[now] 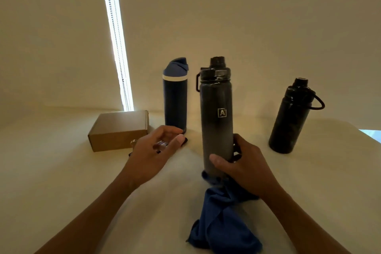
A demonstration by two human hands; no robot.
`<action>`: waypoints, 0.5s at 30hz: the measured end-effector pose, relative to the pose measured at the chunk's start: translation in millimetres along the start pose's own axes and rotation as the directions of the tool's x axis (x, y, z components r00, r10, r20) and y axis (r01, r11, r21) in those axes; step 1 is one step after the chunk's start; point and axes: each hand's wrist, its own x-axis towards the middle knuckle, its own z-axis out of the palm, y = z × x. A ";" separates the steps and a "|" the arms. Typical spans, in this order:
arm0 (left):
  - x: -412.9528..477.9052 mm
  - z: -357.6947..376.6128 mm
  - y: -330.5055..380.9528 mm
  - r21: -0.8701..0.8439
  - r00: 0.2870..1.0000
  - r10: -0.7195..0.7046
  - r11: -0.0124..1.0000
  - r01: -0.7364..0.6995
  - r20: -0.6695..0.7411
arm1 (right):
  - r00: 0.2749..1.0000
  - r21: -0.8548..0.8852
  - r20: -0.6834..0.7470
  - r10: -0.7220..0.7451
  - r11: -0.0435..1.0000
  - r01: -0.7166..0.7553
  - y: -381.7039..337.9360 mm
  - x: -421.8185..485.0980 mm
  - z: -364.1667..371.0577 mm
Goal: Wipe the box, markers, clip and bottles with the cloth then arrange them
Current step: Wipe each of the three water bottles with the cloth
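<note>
My right hand (241, 163) grips the lower part of a tall grey bottle (216, 117) with a black cap, held upright. A blue cloth (224, 218) hangs from under that hand and bunches on the table. My left hand (156, 148) hovers, fingers curled and apart, over dark markers (183, 140) that it mostly hides. A navy bottle (175, 97) with a white band stands behind it. A brown cardboard box (117, 130) lies to the left, with a metal clip (133, 142) at its near right corner. A black bottle (288, 117) with a loop handle stands at the right.
All of it rests on a pale table (61, 171) against a plain wall. A bright strip of window light with bead chains (117, 47) runs down the wall at the back left. The table's right edge (369, 136) shows near the black bottle.
</note>
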 end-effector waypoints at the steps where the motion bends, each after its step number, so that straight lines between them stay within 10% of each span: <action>1: -0.2 -1.3 0.6 -0.028 1.000 -0.004 1.000 0.004 0.003 | 0.999 0.045 0.038 -0.006 0.999 0.004 -8.3 -3.6 5.0; 7: -6.2 -1.4 19.4 -0.320 0.997 -0.035 0.946 0.058 0.076 | 0.990 0.283 0.143 -0.012 0.959 -0.029 -35.2 -18.3 42.9; 15: -5.0 4.8 17.3 -0.537 0.970 -0.240 0.812 0.228 0.047 | 0.998 0.188 0.058 0.030 0.981 -0.040 -46.6 -23.6 48.1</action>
